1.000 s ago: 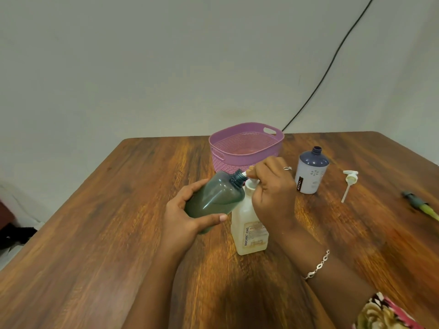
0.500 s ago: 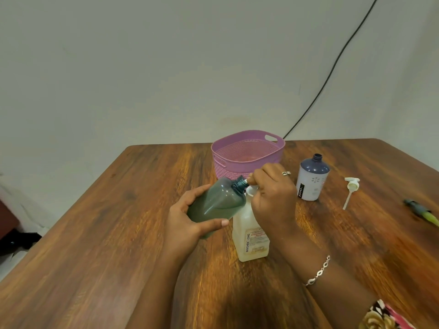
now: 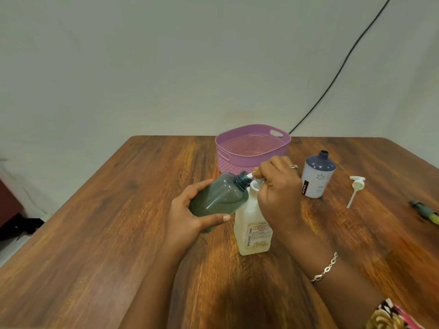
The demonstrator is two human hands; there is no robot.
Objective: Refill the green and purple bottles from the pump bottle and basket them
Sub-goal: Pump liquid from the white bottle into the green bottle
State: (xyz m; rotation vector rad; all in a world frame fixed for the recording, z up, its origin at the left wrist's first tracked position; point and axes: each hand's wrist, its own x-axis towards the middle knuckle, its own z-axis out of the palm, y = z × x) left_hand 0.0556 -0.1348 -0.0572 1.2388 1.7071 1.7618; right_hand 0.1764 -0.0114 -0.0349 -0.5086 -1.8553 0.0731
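Head view: left hand (image 3: 187, 217) grips the tilted green bottle (image 3: 218, 198). Right hand (image 3: 278, 193) grips the pump bottle (image 3: 251, 230) by its top; basket (image 3: 237, 154) at twelve o'clock.

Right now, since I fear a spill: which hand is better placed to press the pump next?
Right. The right hand is curled over the head of the pump bottle, nozzle at the mouth of the green bottle; the left hand grips that tilted bottle.

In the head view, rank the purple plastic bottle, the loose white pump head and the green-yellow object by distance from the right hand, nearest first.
1. Purple plastic bottle, just right of the right hand.
2. Loose white pump head, lying farther right.
3. Green-yellow object, far right at the frame edge.
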